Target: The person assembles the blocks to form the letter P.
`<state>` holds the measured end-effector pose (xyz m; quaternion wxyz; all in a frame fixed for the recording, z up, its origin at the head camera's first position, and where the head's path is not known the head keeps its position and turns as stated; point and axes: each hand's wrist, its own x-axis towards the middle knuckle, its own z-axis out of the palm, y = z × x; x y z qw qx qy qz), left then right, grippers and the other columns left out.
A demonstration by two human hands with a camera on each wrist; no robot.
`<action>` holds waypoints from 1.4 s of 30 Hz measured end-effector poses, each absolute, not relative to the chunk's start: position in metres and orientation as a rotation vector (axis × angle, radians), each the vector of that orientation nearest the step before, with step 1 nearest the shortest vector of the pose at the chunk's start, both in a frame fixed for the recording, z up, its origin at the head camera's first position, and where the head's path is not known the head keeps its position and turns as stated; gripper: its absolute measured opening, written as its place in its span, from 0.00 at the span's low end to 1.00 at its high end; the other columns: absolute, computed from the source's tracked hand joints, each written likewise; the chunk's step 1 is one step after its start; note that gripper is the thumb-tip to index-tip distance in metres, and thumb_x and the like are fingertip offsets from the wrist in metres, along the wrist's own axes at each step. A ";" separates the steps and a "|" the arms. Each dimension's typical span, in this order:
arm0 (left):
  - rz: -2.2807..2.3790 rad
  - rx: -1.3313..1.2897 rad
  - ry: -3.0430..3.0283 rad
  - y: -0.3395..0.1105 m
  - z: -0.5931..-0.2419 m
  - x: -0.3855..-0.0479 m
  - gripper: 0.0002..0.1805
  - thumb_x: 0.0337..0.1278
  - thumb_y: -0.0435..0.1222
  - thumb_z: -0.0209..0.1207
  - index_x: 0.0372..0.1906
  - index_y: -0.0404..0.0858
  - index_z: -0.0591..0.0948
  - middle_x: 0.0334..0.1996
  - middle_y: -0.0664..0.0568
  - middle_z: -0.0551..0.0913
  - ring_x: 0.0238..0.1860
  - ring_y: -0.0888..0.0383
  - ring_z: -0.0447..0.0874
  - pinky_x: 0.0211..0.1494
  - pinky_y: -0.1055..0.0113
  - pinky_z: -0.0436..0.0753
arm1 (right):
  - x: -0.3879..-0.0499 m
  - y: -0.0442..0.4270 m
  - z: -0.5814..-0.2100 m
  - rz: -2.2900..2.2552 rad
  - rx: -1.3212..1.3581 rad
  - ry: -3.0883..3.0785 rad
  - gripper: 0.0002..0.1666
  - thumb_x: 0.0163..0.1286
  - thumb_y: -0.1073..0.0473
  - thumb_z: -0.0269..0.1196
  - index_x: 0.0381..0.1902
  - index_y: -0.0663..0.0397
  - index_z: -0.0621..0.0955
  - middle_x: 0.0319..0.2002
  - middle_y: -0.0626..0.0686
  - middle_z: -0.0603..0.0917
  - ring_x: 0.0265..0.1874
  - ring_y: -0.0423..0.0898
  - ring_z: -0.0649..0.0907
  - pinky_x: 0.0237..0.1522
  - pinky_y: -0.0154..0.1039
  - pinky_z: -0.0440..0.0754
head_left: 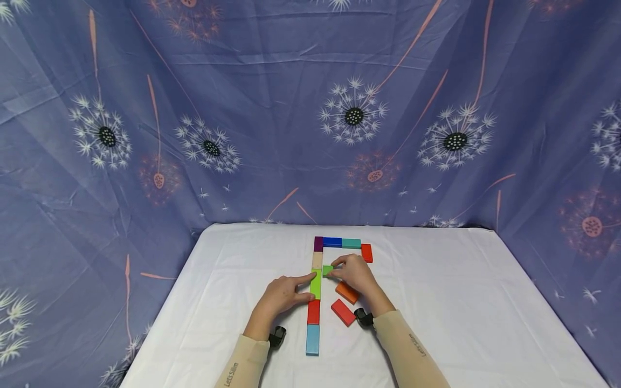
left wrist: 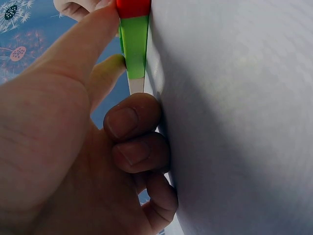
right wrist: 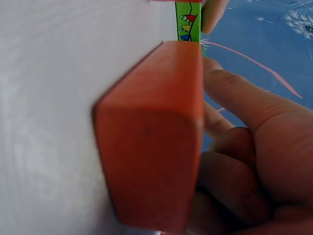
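A column of flat coloured blocks runs up the white table. In it, a lime green block (head_left: 316,285) lies between a pale wood block (head_left: 317,261) and a red block (head_left: 314,312). My left hand (head_left: 283,295) touches the lime block with thumb and index finger spread along it, the other fingers curled beneath in the left wrist view. A smaller green block (head_left: 327,271) is pinched by my right hand (head_left: 356,272), close to the column's right side. Below that hand lies an orange block (head_left: 347,292), large in the right wrist view.
A light blue block (head_left: 312,340) ends the column near me, a purple block (head_left: 318,244) the far end. Rightward from there run a dark blue block (head_left: 332,242), a teal block (head_left: 351,243) and a red-orange block (head_left: 367,253). A coral red block (head_left: 343,312) lies loose.
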<state>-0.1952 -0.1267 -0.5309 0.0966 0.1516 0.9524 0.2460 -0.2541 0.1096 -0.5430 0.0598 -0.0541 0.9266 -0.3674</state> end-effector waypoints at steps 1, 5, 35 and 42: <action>0.729 0.447 2.821 -0.126 -0.531 -0.195 0.36 0.60 0.59 0.71 0.74 0.61 0.78 0.26 0.51 0.84 0.38 0.55 0.82 0.47 0.53 0.84 | -0.254 0.109 -0.543 -1.107 -0.159 2.807 0.15 0.62 0.50 0.79 0.44 0.49 0.94 0.26 0.50 0.84 0.28 0.45 0.76 0.31 0.35 0.71; 0.731 0.438 2.819 -0.125 -0.530 -0.194 0.37 0.60 0.59 0.71 0.74 0.61 0.78 0.31 0.49 0.87 0.40 0.53 0.84 0.49 0.51 0.85 | -0.256 0.108 -0.544 -1.076 -0.155 2.827 0.16 0.60 0.50 0.80 0.43 0.49 0.94 0.33 0.51 0.89 0.29 0.45 0.77 0.31 0.35 0.72; 0.742 0.397 2.798 -0.126 -0.531 -0.195 0.36 0.59 0.58 0.72 0.74 0.62 0.78 0.39 0.46 0.90 0.44 0.51 0.85 0.50 0.51 0.85 | -0.238 0.139 -0.524 -1.364 -0.026 2.708 0.23 0.63 0.49 0.78 0.54 0.51 0.91 0.38 0.58 0.87 0.32 0.47 0.76 0.33 0.39 0.74; 0.738 0.405 2.808 -0.125 -0.529 -0.194 0.36 0.60 0.57 0.72 0.74 0.61 0.78 0.46 0.42 0.91 0.47 0.49 0.86 0.53 0.48 0.85 | -0.213 0.152 -0.518 -1.422 -0.011 2.680 0.26 0.62 0.53 0.78 0.57 0.56 0.89 0.16 0.43 0.57 0.18 0.42 0.57 0.22 0.34 0.56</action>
